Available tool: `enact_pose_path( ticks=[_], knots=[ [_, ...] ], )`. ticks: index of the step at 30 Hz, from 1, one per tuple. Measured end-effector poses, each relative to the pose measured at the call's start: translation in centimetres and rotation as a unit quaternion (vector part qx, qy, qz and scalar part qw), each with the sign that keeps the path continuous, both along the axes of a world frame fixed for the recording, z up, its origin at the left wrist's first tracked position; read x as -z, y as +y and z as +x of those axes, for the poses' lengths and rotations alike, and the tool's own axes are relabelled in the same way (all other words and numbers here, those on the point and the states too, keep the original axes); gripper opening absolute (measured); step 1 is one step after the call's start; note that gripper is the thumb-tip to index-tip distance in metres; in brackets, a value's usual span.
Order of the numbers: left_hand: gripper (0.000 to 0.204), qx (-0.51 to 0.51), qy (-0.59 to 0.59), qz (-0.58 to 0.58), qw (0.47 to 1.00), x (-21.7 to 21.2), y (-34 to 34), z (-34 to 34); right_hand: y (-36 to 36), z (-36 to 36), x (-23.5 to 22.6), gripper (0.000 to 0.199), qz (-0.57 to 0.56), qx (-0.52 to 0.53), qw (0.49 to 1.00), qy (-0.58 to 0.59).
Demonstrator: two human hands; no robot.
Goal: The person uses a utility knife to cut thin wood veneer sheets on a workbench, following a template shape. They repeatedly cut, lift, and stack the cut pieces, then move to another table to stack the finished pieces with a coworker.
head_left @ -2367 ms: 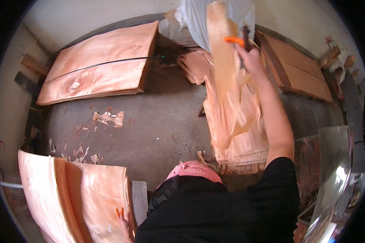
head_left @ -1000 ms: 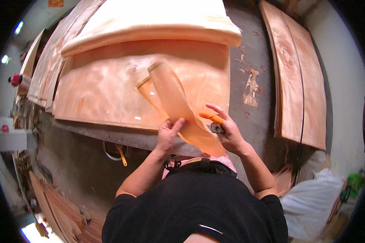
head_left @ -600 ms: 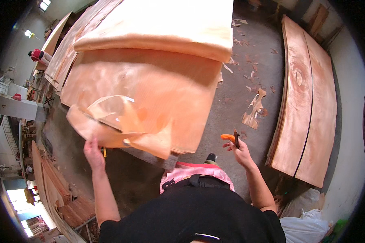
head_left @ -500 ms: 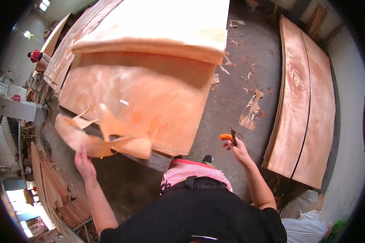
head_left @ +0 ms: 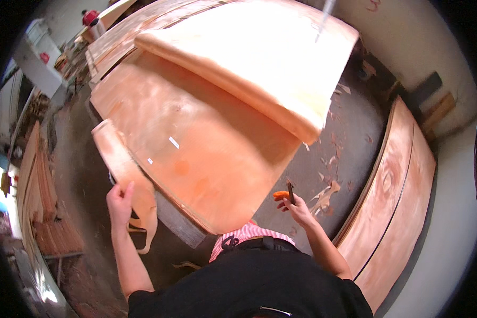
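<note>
My left hand [head_left: 120, 204] is closed on a long, curved strip of thin wood veneer [head_left: 123, 159], held beside the left edge of the veneer stack; a narrow curl of it dangles below. My right hand [head_left: 302, 213], right of the stack's near corner, is closed round a dark, narrow tool [head_left: 291, 192], whose kind I cannot make out. Something orange [head_left: 281, 195] is at its fingers. Before me lies the stack of veneer sheets [head_left: 196, 169], with small white labels on top. Its upper sheet [head_left: 254, 63] is folded back over the far part.
A second stack of wood sheets [head_left: 389, 196] stands on the right by the wall. Torn veneer scraps [head_left: 326, 196] litter the grey floor between the stacks. More wood sheets [head_left: 34, 185] are at the left. A person in red [head_left: 90, 18] is far off at upper left.
The veneer strip has swung from lying crosswise over the stack's near left corner to hanging lengthwise along its left side. The view has turned; my right hand still holds the dark tool.
</note>
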State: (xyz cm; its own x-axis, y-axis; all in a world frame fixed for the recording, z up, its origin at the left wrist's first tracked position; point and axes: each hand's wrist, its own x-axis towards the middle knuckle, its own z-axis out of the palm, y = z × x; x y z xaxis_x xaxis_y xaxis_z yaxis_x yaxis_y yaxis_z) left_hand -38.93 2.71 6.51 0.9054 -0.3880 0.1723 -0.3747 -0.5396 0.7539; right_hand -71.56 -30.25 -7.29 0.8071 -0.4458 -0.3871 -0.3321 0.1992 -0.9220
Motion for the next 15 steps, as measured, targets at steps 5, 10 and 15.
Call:
enact_pose_path(
  ticks=[5, 10, 15],
  knots=[
    [0.022, 0.012, 0.034, 0.130, 0.991, 0.2, -1.6, 0.1, -6.6, 1.7, -1.0, 0.027, -0.039, 0.019, 0.999, -0.018],
    [0.022, 0.008, -0.023, 0.231, 0.973, -1.9, -2.9, -1.3, -18.0, -0.6, 1.7, 0.032, -0.032, 0.264, 0.964, -0.026],
    [0.027, -0.051, -0.051, 0.218, 0.973, 0.0, -0.4, -5.3, -31.5, -2.2, 9.8, 0.035, 0.029, 0.362, 0.932, -0.007]
  ],
)
